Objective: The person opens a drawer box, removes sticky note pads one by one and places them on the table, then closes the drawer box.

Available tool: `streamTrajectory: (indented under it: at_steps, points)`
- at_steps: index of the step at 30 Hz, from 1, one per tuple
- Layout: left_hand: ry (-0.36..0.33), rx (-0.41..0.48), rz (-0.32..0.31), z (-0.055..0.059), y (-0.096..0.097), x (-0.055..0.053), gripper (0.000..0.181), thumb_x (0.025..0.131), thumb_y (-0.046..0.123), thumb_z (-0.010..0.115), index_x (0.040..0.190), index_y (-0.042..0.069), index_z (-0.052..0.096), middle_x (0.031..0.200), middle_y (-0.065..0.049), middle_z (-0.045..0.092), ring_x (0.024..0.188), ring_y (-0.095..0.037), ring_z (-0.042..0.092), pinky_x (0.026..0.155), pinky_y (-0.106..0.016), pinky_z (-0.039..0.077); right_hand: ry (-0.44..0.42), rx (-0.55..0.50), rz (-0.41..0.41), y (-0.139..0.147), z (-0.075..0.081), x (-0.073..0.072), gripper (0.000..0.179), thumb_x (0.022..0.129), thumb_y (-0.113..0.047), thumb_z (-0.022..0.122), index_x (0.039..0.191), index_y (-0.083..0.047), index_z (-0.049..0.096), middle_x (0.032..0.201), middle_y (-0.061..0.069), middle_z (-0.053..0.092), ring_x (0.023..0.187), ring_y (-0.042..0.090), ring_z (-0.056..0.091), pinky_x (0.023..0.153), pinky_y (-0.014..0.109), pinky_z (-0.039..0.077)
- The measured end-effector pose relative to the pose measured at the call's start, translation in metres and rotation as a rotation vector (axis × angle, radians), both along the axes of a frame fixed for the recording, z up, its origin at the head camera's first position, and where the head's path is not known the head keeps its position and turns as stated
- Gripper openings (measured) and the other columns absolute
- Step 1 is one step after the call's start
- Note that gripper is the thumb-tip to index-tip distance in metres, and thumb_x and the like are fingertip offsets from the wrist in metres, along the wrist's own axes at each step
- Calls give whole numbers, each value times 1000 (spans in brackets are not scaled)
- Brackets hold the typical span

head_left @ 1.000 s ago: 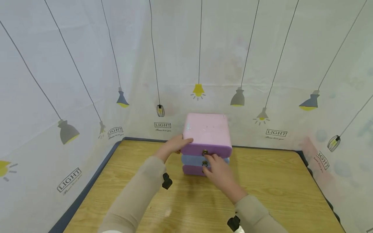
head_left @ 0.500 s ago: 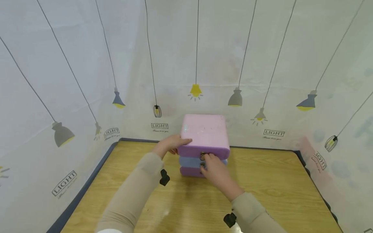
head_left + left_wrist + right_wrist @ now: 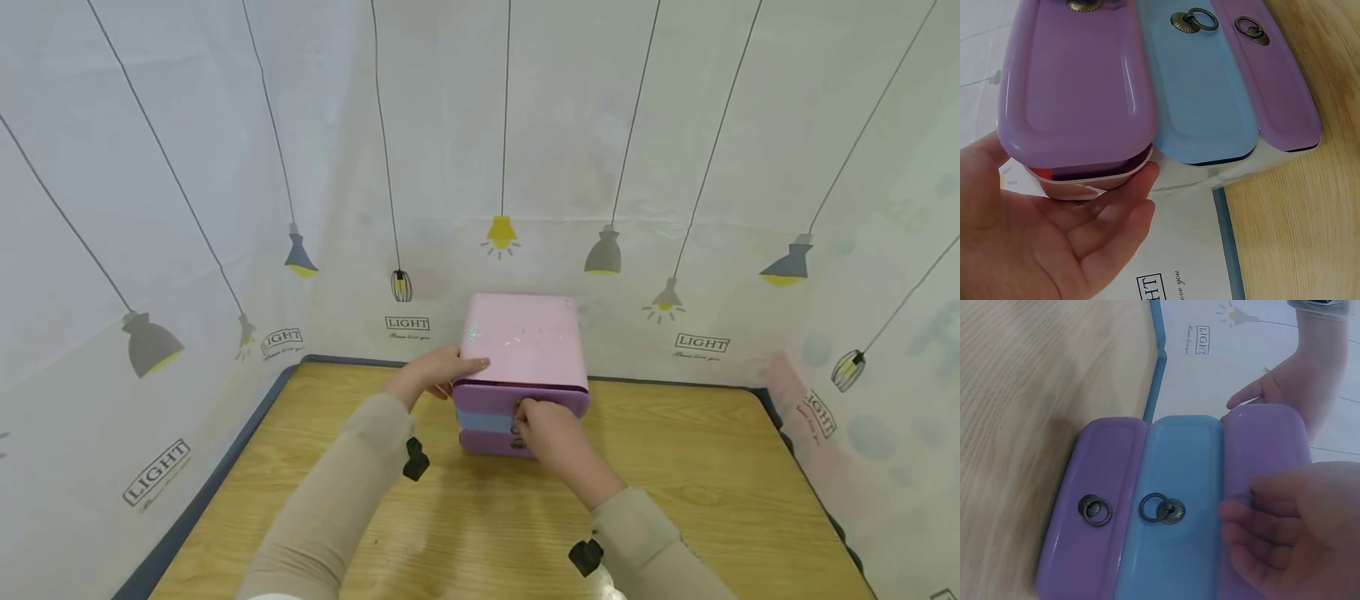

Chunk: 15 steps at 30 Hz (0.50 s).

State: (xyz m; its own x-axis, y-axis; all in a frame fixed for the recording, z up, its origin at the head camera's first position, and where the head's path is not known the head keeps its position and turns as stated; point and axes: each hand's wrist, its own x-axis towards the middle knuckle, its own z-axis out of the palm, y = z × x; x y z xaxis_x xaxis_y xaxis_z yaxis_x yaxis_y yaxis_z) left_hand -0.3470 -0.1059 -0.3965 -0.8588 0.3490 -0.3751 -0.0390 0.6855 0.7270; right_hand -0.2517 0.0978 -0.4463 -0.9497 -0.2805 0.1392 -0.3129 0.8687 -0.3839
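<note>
A small three-drawer cabinet (image 3: 525, 337) with a pink top stands on the table. Its top drawer (image 3: 1079, 87) is purple, the middle drawer (image 3: 1204, 94) blue and the bottom drawer (image 3: 1279, 81) purple. The top drawer is pulled out slightly, with a dark gap behind its front and a bit of red inside. My right hand (image 3: 555, 433) pinches that drawer's ring pull, mostly hidden by the fingers. At the cabinet's upper left edge, my left hand (image 3: 438, 368) rests its thumb on the pink top and its fairly straight fingers against the side.
The wooden table (image 3: 450, 533) has a dark blue edge (image 3: 360, 361). Behind it hangs a pale cloth backdrop (image 3: 555, 125) printed with lamps. Brass ring pulls hang on the middle and bottom drawers, such as the blue drawer's ring pull (image 3: 1163, 509).
My right fingers have closed on the top drawer's ring pull and drawn the drawer a little toward me. The left hand stays at the cabinet's edge. The head view has shifted slightly.
</note>
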Motion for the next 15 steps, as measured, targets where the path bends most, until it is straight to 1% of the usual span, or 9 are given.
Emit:
streamTrajectory:
  at_steps: [4, 9, 12, 15]
  points:
    - [17, 4, -3, -2, 0, 0, 64, 95, 53, 53, 132, 0, 51, 102, -14, 64, 89, -29, 62, 79, -43, 54, -52, 27, 23, 0, 6, 3, 10, 94, -15, 64, 89, -8, 68, 80, -2, 67, 68, 11, 61, 64, 30, 52]
    - [26, 2, 0, -4, -2, 0, 64, 95, 55, 53, 131, 2, 52, 101, -12, 65, 89, -28, 62, 81, -43, 53, -70, 43, 57, -1, 11, 9, 12, 94, -15, 65, 84, -9, 68, 75, -4, 64, 63, 9, 54, 61, 30, 49]
    - [24, 6, -3, -4, -2, 1, 63, 95, 55, 53, 129, 2, 53, 99, -11, 66, 89, -29, 62, 81, -44, 53, -58, 38, 73, -1, 13, 13, 15, 93, -15, 66, 79, -9, 65, 71, -4, 61, 59, 9, 49, 58, 29, 46]
    - [22, 17, -4, -3, -2, 1, 62, 95, 55, 53, 127, 2, 54, 98, -11, 66, 90, -30, 62, 82, -44, 52, -21, 33, 93, -1, 12, 16, 28, 92, -12, 65, 66, -13, 54, 59, -5, 50, 53, 9, 40, 53, 27, 39]
